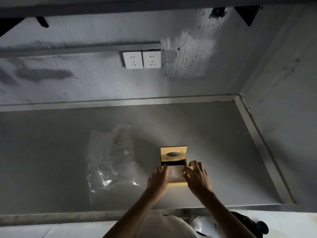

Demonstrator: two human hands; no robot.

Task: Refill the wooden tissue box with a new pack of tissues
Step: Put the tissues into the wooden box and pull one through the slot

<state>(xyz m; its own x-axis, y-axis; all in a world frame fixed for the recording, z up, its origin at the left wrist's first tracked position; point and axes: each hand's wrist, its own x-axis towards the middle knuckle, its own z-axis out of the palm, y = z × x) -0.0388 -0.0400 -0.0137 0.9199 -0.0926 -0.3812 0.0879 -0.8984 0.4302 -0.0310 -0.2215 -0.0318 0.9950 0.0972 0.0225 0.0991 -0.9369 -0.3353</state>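
A small wooden tissue box (pixel 178 183) stands on the grey counter, right of centre. Its wooden lid (pixel 173 154), with a dark oval slot, is slid or tipped back at the far side, leaving the box open. White tissues (pixel 175 173) lie inside the opening. My left hand (pixel 157 180) rests against the box's left side, fingers at its top edge. My right hand (pixel 197 177) covers the right side, with fingertips curled over the rim onto the tissues. Whether either hand grips the tissues is unclear.
An empty, crumpled clear plastic wrapper (pixel 111 162) lies on the counter (pixel 51 152) left of the box. Two white wall sockets (pixel 142 59) sit on the back wall. A raised metal rim (pixel 260 145) borders the counter's right side. My shoes (pixel 196 222) show below the front edge.
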